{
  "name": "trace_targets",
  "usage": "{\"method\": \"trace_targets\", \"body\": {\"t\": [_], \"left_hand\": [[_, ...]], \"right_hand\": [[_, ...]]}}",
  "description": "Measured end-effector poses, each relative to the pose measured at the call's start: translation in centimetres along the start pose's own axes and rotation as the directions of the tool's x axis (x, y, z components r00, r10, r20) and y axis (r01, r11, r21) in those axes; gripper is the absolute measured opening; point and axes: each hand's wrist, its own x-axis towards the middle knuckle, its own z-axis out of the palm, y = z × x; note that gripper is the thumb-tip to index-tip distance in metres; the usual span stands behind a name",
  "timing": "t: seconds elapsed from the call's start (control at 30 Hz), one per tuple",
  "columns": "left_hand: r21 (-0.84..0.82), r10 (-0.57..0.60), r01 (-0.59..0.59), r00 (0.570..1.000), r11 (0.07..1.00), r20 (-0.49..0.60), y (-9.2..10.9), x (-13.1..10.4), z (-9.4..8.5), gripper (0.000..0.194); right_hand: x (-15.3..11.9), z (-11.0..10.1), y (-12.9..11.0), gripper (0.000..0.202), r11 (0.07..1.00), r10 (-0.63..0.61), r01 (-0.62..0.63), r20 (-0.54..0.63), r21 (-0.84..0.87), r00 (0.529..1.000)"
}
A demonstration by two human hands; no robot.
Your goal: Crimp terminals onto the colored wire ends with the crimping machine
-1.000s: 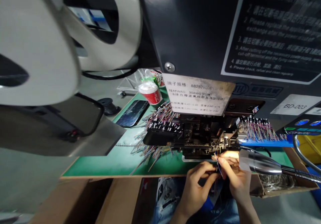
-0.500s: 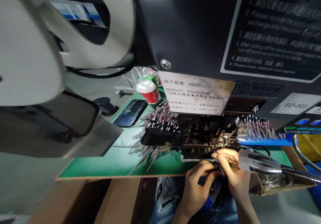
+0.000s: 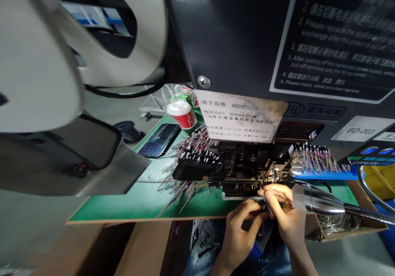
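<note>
My right hand (image 3: 285, 212) is closed in a pinch on thin coloured wires (image 3: 267, 204), just in front of the lit working point of the crimping machine (image 3: 247, 169). The upper wire ends reach toward the machine's metal tooling (image 3: 273, 174). Lower and to the left, my left hand (image 3: 242, 228) has thumb and forefinger brought together at the lower part of the same wires. A small dark piece sits at its fingertips, too small to make out. Part of the wire bundle is hidden behind my fingers.
Bundles of coloured wires (image 3: 197, 148) lie left of the machine, more on a blue tray (image 3: 327, 174) at right. A metal lamp head (image 3: 319, 199) juts in beside my right hand. A phone (image 3: 159, 140) and red cup (image 3: 182, 114) stand on the green tabletop (image 3: 123, 206). A cardboard box (image 3: 339, 228) sits lower right.
Both hands stay almost in place at the machine, still on the wires. The wire tips are slightly further left, and the whole view has shifted a little.
</note>
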Motion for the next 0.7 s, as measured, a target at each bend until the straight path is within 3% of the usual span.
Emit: {"method": "trace_targets", "body": {"t": [0.53,0.7], "left_hand": [[0.028,-0.041,0.041,0.999,0.999,0.010,-0.37,-0.29,0.00,0.010],[-0.039,-0.131,0.133,0.990,0.990,0.059,-0.18,-0.40,-0.95,0.007]], "right_hand": [[0.17,0.23,0.48,0.026,1.000,-0.013,0.013,-0.020,0.012,1.000],[0.27,-0.62,0.21,0.017,0.996,-0.072,0.074,0.044,-0.043,0.996]]}}
